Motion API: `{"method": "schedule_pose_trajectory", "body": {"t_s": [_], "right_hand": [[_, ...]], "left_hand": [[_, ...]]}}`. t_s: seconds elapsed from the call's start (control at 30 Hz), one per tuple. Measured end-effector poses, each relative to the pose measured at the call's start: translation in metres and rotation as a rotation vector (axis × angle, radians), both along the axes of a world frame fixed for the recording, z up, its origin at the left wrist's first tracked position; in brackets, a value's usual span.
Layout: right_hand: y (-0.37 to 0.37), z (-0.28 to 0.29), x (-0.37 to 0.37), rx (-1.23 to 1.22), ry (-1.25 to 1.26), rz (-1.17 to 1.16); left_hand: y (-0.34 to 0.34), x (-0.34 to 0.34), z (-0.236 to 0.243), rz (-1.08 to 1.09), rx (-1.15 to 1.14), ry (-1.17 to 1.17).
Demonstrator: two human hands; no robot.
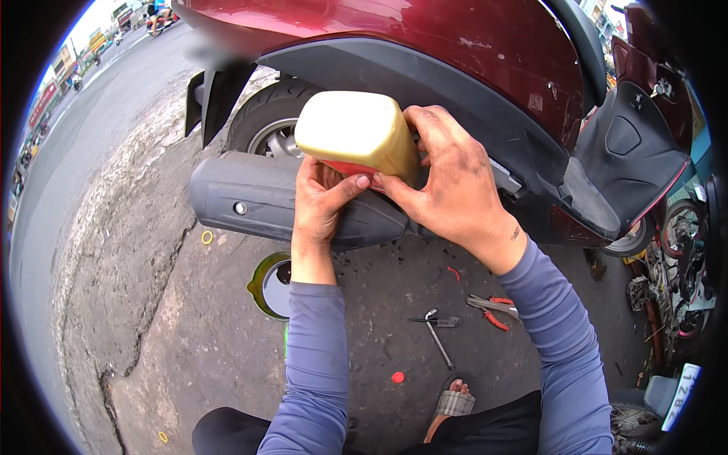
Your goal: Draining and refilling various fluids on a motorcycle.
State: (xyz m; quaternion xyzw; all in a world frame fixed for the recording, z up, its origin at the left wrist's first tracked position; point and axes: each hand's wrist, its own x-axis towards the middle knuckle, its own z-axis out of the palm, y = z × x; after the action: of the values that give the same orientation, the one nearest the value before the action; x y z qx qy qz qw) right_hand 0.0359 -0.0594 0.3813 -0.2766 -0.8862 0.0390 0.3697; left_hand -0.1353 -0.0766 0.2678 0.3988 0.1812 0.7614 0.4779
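A yellowish plastic bottle (356,125) with a red label is tipped so its flat base faces up toward me. Its neck and mouth are hidden below. My left hand (320,201) grips it from the lower left, thumb on the label. On its right side, my right hand (459,178) is closed around it, and the two thumbs nearly meet. Both hands are smudged with dark grime. Behind and beneath the bottle are the dark exhaust cover (246,189) and rear wheel (262,117) of a dark red scooter (455,53).
On the ground stands a green-rimmed basin (256,292) holding dark liquid. Nearby lie a metal socket wrench (440,341), red-handled pliers (493,309), a red cap (398,377) and a yellow ring (207,237). Motorcycle parts (682,258) crowd the right edge; a road (53,167) runs left.
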Motion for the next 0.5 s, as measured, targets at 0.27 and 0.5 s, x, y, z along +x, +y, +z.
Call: {"method": "schedule_pose_trajectory", "body": {"t_s": [0.27, 0.5], "right_hand": [[0.0024, 0.0003, 0.0012, 0.045, 0.02, 0.016], [0.0015, 0.0045, 0.003, 0.013, -0.005, 0.01]], "left_hand": [[0.0011, 0.0008, -0.0007, 0.024, 0.03, 0.013], [0.0011, 0.0014, -0.0006, 0.024, 0.026, 0.002]]}}
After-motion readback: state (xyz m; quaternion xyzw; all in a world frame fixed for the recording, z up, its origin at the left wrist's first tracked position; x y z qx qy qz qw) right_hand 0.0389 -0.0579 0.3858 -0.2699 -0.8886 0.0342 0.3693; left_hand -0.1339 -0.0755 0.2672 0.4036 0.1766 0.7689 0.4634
